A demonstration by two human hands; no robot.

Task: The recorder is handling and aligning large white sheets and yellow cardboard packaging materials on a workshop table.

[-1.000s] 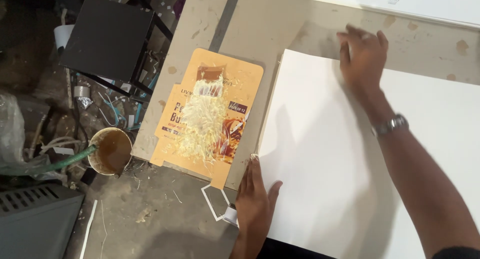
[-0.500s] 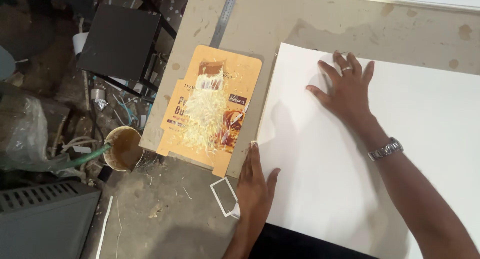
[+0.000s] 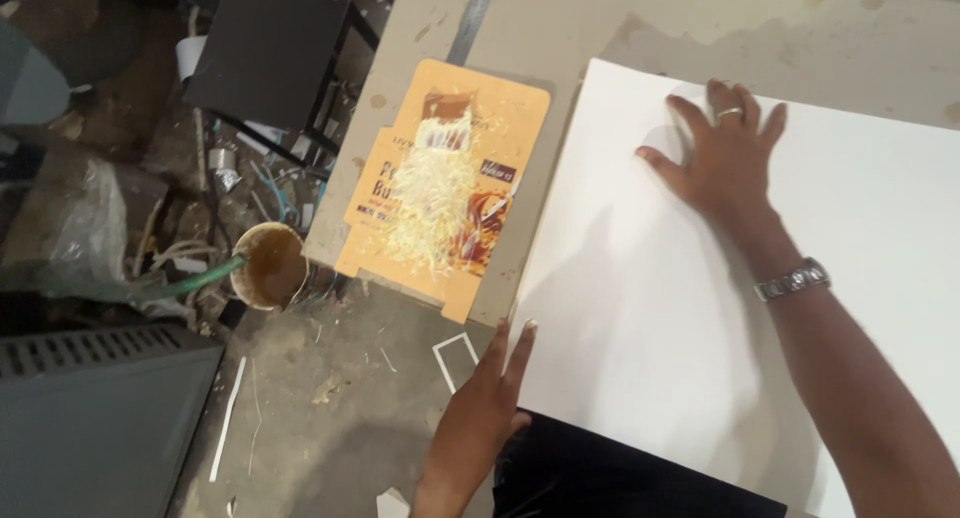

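A large white sheet is laid flat on the table, its left edge just beside a flattened orange carton on which a heap of pale shavings is piled. The right hand is pressed flat on the sheet's upper part, fingers spread and nothing gripped; a ring and a wristwatch are worn. The left hand is held open with straight fingers against the sheet's lower left edge, gripping nothing. Were the sheet pushed leftward, the carton could be nudged and shavings scattered onto the white surface or the floor, where a brown-filled pot stands near the table's corner. Uneven pressure could also crease the sheet.
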